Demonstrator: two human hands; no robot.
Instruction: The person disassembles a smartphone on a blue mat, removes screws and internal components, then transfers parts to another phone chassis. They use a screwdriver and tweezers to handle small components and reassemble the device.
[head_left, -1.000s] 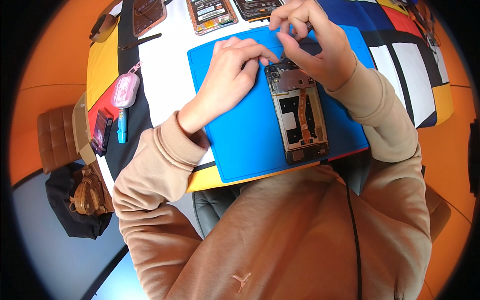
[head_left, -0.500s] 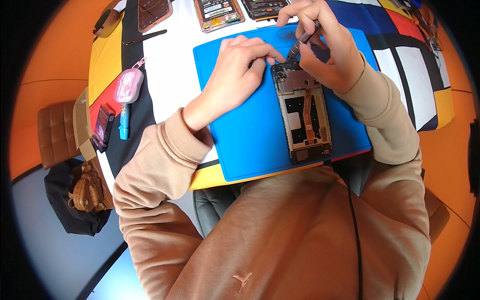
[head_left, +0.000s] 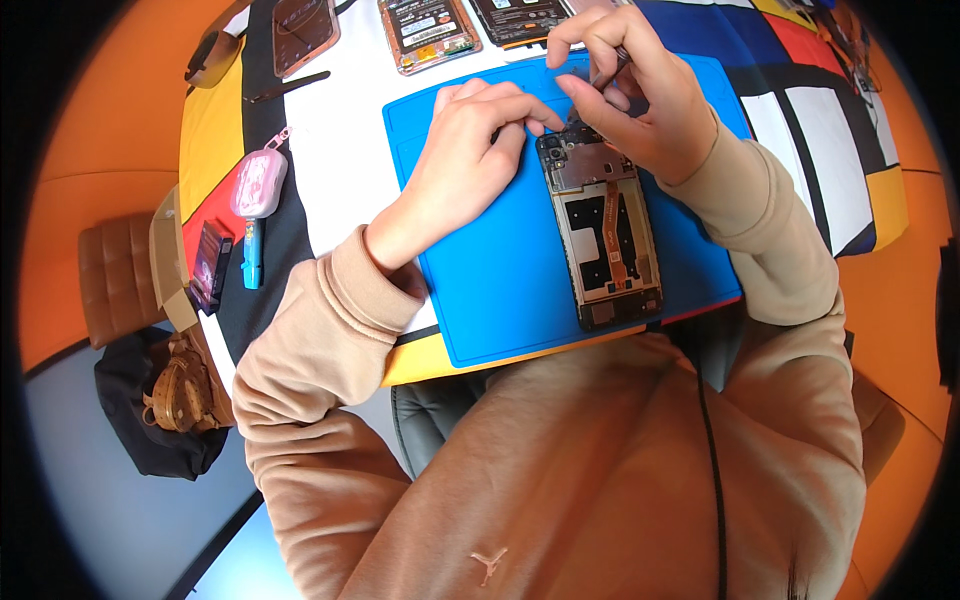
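Note:
An opened phone (head_left: 602, 235), its back off and an orange ribbon cable showing, lies upright along the right part of a blue mat (head_left: 480, 300). My right hand (head_left: 650, 105) is above its top end, fingers curled round a dark, slim screwdriver (head_left: 621, 62); the tip is mostly hidden. My left hand (head_left: 470, 155) is bent with its fingertips drawn together at the phone's upper left corner, beside the camera lenses. Whether those fingertips pinch some small part or only press on the corner is too small to see.
Beyond the mat lie an intact phone (head_left: 305, 35) and two opened phones (head_left: 430, 38) (head_left: 520, 20). Black tweezers (head_left: 290, 87), a pink case (head_left: 258, 183) with a blue tag (head_left: 252, 255), a small dark box (head_left: 211, 265) and a tape roll (head_left: 213, 58) are at left.
The screwdriver has tilted in my right hand, and the thumb has lifted and shifted on it. My left hand stays at the phone's corner. The view has shifted slightly.

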